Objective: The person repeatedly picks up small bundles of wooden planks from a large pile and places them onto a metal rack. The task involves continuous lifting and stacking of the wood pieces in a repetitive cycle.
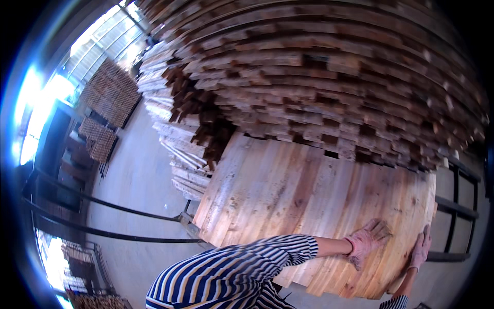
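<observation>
A layer of wooden boards [267, 190] lies side by side in front of me, light and reddish-brown, with uneven near ends. My left hand [366, 240], in a pink work glove, rests flat on top of the boards toward the right, fingers stretched out. At the right edge of the layer is my right hand [421, 251], gloved the same way. Its fingers extend along the outermost board, and I see nothing held in it. Whatever lies under the boards is mostly hidden.
A tall stack of rough lumber [334, 82] rises right behind the boards. Black metal rails [123, 234] run along the left, and a dark metal frame [455, 206] stands at the right. More wood stacks [109, 92] stand across the grey floor [136, 177].
</observation>
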Tool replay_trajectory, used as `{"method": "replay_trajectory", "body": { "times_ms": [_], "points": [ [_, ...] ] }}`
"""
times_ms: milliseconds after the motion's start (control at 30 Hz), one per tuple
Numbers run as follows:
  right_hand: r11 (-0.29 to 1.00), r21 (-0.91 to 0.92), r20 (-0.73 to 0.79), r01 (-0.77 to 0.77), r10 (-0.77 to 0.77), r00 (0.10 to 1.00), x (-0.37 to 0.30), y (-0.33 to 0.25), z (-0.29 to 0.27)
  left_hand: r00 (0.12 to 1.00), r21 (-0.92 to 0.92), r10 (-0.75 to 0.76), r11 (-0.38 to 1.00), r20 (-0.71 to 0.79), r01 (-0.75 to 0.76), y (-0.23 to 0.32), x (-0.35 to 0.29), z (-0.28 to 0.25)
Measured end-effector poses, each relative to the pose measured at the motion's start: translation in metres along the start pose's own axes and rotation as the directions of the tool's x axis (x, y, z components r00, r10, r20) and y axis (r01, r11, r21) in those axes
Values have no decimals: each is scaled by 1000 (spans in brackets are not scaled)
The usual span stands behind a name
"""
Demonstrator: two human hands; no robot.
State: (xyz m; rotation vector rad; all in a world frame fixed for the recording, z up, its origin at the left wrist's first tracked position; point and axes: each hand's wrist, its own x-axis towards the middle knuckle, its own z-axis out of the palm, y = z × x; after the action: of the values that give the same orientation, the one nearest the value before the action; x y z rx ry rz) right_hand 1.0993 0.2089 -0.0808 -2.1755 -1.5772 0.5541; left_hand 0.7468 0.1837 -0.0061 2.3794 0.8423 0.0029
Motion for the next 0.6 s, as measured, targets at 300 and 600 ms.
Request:
{"method": "replay_trajectory", "body": {
  "times_ms": [300,600],
  "points": [
    [781,-621,-172,-63,-58,983,15,-94,43,848,-545,-330,836,-415,58,-99,-162,-50],
    [724,278,302,631,-689,659,-226,-567,189,-56,-725,-800,569,-598,-388,-285,-592,-189]
  ]
}}
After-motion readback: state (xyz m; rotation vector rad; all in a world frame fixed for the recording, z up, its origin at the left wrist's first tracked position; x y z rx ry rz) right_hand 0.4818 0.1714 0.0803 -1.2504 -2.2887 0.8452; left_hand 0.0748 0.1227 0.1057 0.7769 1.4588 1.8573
